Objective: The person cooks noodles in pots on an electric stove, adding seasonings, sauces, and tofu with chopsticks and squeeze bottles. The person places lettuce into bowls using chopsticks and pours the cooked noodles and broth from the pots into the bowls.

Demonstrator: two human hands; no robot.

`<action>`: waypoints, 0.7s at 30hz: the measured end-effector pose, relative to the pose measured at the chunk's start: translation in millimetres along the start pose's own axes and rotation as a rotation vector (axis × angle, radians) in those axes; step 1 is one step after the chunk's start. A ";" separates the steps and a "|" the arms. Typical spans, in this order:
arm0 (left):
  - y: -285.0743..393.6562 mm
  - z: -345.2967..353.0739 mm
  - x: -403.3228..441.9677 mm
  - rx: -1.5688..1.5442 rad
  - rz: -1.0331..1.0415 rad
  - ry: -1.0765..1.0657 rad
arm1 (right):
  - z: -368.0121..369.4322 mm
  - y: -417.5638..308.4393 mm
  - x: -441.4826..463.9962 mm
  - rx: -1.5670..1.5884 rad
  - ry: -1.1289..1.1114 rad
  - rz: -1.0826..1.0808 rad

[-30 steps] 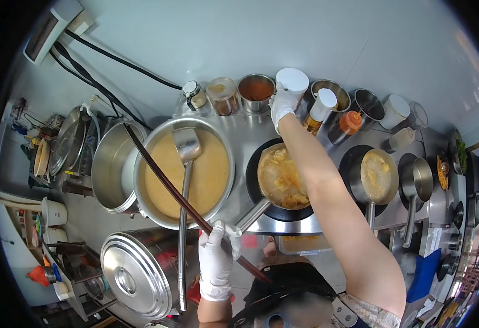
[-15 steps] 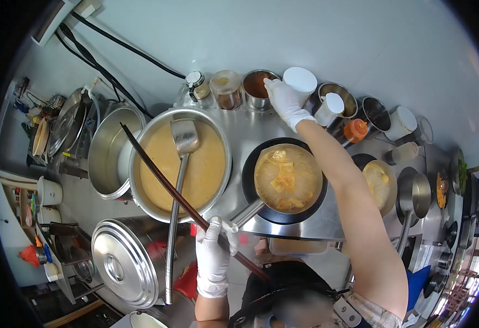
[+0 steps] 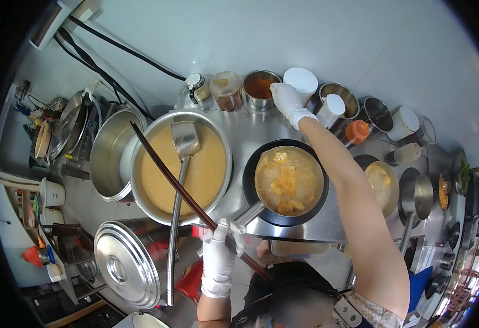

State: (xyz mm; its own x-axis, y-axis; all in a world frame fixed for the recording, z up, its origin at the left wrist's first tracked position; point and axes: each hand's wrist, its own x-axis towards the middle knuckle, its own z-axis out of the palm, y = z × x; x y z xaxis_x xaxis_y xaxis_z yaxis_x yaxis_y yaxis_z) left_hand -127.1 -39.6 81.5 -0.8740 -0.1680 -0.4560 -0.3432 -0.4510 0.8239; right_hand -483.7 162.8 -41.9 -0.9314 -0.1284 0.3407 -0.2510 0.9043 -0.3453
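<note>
My left hand (image 3: 218, 254), in a white glove, is closed round long dark chopsticks (image 3: 176, 186) near the front edge of the counter. The chopsticks slant over a wide pot of tan liquid (image 3: 206, 180), where a ladle (image 3: 186, 143) rests. My gloved right hand (image 3: 287, 99) is at the right rim of a metal pot of reddish-brown seasoning (image 3: 260, 86). Its fingers are pressed together; whether they hold something small cannot be made out. Below it, a pan of bubbling liquid with yellow pieces (image 3: 286, 183) sits on a round black burner.
A white-lidded tub (image 3: 300, 81), a white-capped bottle (image 3: 332, 108) and an orange-topped bottle (image 3: 356, 132) stand by my right wrist. Further right are a second pan (image 3: 382, 188) and a small saucepan (image 3: 416, 197). A lidded steel pot (image 3: 127, 265) stands lower left.
My right hand has moved from the white-lidded tub to the seasoning pot, and its fingers have drawn together. The yellow pieces in the pan have shifted.
</note>
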 end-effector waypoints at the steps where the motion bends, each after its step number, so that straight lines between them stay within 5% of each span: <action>1: -1.0 -0.3 0.2 -0.008 0.000 -0.009 | 4.0 1.0 -0.4 0.000 0.026 0.021; 7: -3.6 -0.2 2.0 -0.008 -0.004 -0.044 | -4.3 -10.3 1.8 0.726 -0.070 0.490; 21: -7.0 -6.0 -2.0 -0.025 -0.001 -0.082 | -47.5 -24.9 -6.0 1.039 0.133 0.665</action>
State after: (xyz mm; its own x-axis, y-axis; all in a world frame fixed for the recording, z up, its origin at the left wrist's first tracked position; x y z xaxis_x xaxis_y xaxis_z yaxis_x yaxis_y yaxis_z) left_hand -120.8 -41.3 74.7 -0.8992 -0.0957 -0.4269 -0.3363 -0.4728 0.8145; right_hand -459.3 160.4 6.2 -0.9390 0.3289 -0.1004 0.1129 0.0190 -0.9934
